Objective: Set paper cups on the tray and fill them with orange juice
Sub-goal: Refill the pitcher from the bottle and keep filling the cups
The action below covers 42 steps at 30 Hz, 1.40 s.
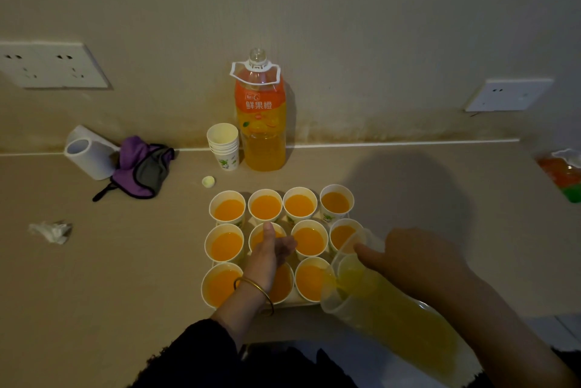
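Paper cups [309, 241] rim-to-rim, filling tray [301, 305]

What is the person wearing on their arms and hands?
Neither the left hand nor the right hand wears a glove. A thin gold-coloured metal bangle circles the left wrist, and a fuzzy black knitted sleeve covers that arm behind it. The right forearm shows no sleeve.

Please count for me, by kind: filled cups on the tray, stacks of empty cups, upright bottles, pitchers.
11 filled cups visible on the tray
1 stack of empty cups
1 upright bottle
1 pitcher
Total: 14; the pitcher may hide a twelfth cup.
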Each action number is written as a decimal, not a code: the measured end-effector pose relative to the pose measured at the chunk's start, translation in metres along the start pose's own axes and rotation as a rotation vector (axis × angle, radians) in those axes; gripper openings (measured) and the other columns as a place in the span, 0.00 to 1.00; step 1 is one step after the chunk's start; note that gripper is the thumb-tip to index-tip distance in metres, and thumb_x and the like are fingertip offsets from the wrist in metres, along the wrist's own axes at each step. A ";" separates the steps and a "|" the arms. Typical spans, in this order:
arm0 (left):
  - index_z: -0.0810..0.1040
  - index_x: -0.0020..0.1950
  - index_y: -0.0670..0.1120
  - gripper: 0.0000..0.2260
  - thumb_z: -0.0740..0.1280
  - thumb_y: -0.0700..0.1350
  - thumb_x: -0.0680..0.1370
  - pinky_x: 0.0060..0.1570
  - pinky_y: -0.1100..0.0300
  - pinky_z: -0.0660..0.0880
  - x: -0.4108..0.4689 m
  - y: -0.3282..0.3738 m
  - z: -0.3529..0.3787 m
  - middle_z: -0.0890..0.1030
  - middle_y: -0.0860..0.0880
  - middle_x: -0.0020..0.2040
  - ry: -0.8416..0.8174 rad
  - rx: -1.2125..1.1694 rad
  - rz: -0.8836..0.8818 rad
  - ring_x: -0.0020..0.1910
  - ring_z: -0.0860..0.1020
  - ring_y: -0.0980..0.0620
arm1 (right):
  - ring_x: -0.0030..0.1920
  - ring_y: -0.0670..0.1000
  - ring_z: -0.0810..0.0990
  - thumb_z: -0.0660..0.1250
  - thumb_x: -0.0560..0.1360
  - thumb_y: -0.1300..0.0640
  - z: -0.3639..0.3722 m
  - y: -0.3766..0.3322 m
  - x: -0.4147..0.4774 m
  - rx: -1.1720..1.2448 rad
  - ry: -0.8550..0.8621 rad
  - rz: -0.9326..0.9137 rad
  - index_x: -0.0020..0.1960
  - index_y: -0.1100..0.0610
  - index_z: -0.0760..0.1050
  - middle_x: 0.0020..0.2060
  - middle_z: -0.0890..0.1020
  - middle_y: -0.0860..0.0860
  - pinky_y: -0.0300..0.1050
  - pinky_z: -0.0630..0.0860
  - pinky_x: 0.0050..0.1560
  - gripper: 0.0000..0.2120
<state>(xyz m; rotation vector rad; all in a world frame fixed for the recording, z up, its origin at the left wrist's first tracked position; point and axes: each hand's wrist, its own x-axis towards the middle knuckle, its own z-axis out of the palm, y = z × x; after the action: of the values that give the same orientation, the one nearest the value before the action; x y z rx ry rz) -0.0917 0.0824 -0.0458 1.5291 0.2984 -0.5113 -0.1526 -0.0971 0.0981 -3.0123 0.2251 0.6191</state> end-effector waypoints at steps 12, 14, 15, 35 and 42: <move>0.80 0.44 0.49 0.29 0.42 0.58 0.81 0.64 0.53 0.68 -0.002 -0.002 0.001 0.82 0.44 0.52 -0.013 0.007 -0.001 0.57 0.77 0.48 | 0.30 0.43 0.65 0.52 0.78 0.36 0.000 -0.002 -0.002 0.018 -0.016 0.049 0.33 0.51 0.60 0.31 0.66 0.46 0.34 0.56 0.28 0.23; 0.80 0.44 0.49 0.29 0.42 0.59 0.80 0.64 0.53 0.68 -0.002 -0.002 0.001 0.82 0.44 0.52 -0.014 0.009 0.000 0.57 0.77 0.48 | 0.29 0.41 0.63 0.53 0.78 0.36 0.000 -0.002 -0.003 0.050 -0.014 0.075 0.34 0.51 0.60 0.30 0.65 0.45 0.34 0.56 0.28 0.23; 0.80 0.44 0.49 0.29 0.42 0.59 0.80 0.64 0.53 0.68 -0.001 -0.003 0.001 0.82 0.44 0.52 -0.013 0.007 -0.003 0.57 0.77 0.48 | 0.29 0.40 0.62 0.53 0.78 0.36 -0.001 -0.002 -0.003 0.065 -0.012 0.082 0.33 0.51 0.60 0.30 0.65 0.45 0.34 0.55 0.28 0.22; 0.79 0.49 0.45 0.28 0.42 0.57 0.81 0.61 0.56 0.68 -0.003 -0.002 0.000 0.81 0.43 0.53 -0.014 -0.038 -0.012 0.55 0.78 0.50 | 0.36 0.46 0.69 0.52 0.79 0.37 -0.002 -0.005 -0.002 0.028 -0.022 0.041 0.46 0.54 0.73 0.32 0.67 0.46 0.36 0.59 0.30 0.23; 0.79 0.47 0.47 0.29 0.42 0.58 0.81 0.59 0.58 0.68 -0.001 -0.004 -0.001 0.82 0.44 0.53 -0.007 -0.010 -0.007 0.56 0.78 0.49 | 0.35 0.45 0.70 0.52 0.79 0.37 0.000 -0.004 -0.002 0.032 -0.031 0.039 0.41 0.54 0.71 0.32 0.67 0.46 0.34 0.58 0.30 0.22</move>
<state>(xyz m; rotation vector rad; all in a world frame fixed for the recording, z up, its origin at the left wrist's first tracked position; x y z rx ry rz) -0.0943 0.0834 -0.0484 1.5169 0.3002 -0.5202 -0.1533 -0.0931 0.0990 -2.9722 0.2896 0.6591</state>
